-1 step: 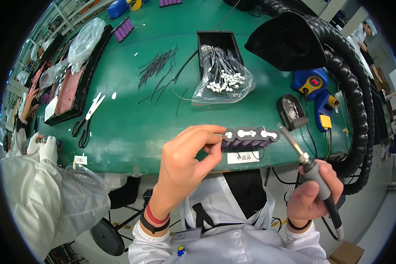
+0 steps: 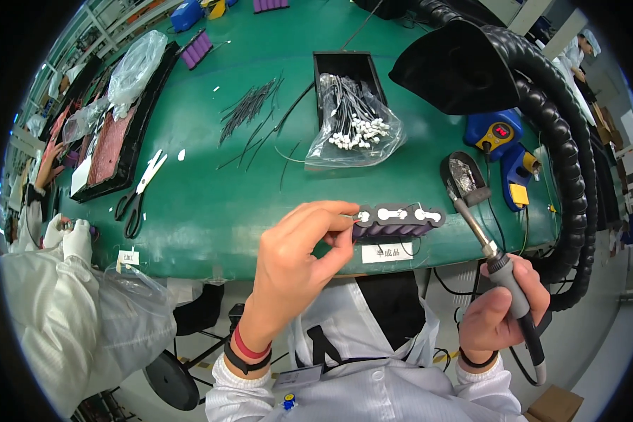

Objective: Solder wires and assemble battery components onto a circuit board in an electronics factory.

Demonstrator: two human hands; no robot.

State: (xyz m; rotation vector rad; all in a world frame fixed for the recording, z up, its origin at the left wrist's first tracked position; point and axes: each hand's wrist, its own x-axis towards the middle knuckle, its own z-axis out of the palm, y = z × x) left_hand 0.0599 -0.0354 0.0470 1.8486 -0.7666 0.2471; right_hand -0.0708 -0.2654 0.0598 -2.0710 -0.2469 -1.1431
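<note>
At the table's near edge, my left hand (image 2: 299,246) is closed, fingers and thumb pinching the left end of a purple battery pack (image 2: 401,229). White-coated metal tabs show on the pack's dark top, and a bit of red wire sticks out by my fingertips. A thin black wire loops at its front. To the right, my right hand (image 2: 503,302) wraps around the grey handle of a soldering iron (image 2: 508,281). The iron points up and away, its tip close to the near side of a small black tray (image 2: 464,176) holding silvery scraps, apart from the pack.
A blue soldering station (image 2: 494,133) and iron stand (image 2: 517,176) are at the right, beside a black fume hose (image 2: 559,155). Bagged white-connector wires (image 2: 359,130), loose black wires (image 2: 250,105) and scissors (image 2: 142,190) lie farther off. A co-worker's gloved hands (image 2: 77,239) are at left.
The soldering iron's tip has shifted slightly up toward the small black tray and looks sharper than before. My left hand and the battery pack stay put.
</note>
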